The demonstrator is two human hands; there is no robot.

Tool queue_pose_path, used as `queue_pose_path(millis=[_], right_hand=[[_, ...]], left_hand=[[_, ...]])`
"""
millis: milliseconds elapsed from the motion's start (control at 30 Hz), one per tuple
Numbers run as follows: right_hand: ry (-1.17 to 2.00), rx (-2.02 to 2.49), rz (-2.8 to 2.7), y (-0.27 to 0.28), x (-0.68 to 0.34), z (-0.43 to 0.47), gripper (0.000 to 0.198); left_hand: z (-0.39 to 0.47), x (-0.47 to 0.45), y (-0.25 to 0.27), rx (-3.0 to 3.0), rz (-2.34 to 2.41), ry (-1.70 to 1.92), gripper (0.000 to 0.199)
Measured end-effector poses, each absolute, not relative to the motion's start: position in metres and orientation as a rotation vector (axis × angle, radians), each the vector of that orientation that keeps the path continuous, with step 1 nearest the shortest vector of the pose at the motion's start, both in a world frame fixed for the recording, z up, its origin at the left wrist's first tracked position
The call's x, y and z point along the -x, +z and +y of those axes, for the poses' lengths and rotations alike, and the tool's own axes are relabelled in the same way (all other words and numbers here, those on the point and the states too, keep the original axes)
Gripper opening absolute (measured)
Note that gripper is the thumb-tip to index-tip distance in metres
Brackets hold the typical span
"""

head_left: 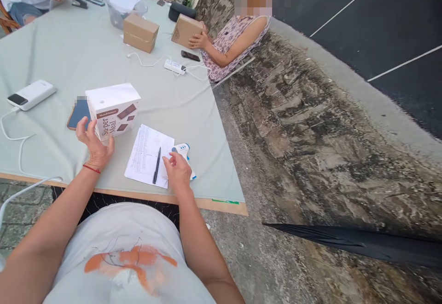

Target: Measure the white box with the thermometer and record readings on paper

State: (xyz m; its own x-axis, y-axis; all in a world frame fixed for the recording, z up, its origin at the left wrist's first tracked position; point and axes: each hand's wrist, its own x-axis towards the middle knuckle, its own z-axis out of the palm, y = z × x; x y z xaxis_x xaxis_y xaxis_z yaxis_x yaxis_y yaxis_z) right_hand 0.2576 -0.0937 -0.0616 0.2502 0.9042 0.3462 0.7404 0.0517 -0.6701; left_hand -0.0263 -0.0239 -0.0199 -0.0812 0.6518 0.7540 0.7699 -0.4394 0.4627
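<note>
A white box (113, 99) with brown print reading "Su-per Meal" stands upright on the table near its front edge. My left hand (95, 145) is at the box's lower left corner, fingers bent and spread apart; whether they touch the box I cannot tell. A blue-faced phone (78, 116) lies partly behind the box. To the right, a black pen (156, 166) rests on printed paper sheets (140, 157). My right hand (177, 170) hovers over the paper's right edge, fingers loosely curved with nothing visible in them. Partly hidden behind it lies a white and blue handheld device (183, 150).
A white power bank (31, 94) with a cable lies at the left, another (174, 66) farther back. A brown carton (141, 33) and a clear bin (119, 14) stand beyond. Across the table, a person holds a second carton (186, 30); other people sit at the far side.
</note>
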Motion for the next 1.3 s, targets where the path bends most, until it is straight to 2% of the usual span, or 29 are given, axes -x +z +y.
queue_pose_path(millis=[133,200,333,533,667,833,1100,1300], right_hand=[[0.385,1.750,-1.661,-0.060,-0.240,-0.089,0.037],[0.414,1.673,-1.702,-0.059,-0.239,-0.090,0.041],[0.566,1.383,-1.615,-0.061,-0.246,-0.099,0.042],[0.749,1.185,-1.490,-0.072,-0.245,-0.113,0.045],[0.693,1.280,-1.370,-0.063,-0.236,-0.120,0.027],[0.786,1.203,-1.253,-0.049,-0.221,-0.130,0.040],[0.847,1.438,-1.173,-0.056,-0.206,-0.132,0.028],[0.861,1.417,-1.280,-0.051,-0.203,-0.130,0.025]], left_hand=[[-0.036,0.005,-0.017,2.351,-1.304,-1.272,0.037],[-0.038,-0.002,-0.015,2.629,-1.203,-1.046,0.027],[-0.039,-0.006,-0.015,2.920,-1.070,-0.743,0.036],[-0.042,-0.008,-0.014,2.954,-1.028,-0.524,0.042],[-0.042,-0.009,-0.013,2.938,-1.031,-0.489,0.044],[-0.042,-0.009,-0.013,2.930,-1.038,-0.459,0.046],[-0.042,-0.009,-0.013,2.945,-1.049,-0.467,0.046],[-0.041,-0.009,-0.014,2.961,-1.057,-0.478,0.045]])
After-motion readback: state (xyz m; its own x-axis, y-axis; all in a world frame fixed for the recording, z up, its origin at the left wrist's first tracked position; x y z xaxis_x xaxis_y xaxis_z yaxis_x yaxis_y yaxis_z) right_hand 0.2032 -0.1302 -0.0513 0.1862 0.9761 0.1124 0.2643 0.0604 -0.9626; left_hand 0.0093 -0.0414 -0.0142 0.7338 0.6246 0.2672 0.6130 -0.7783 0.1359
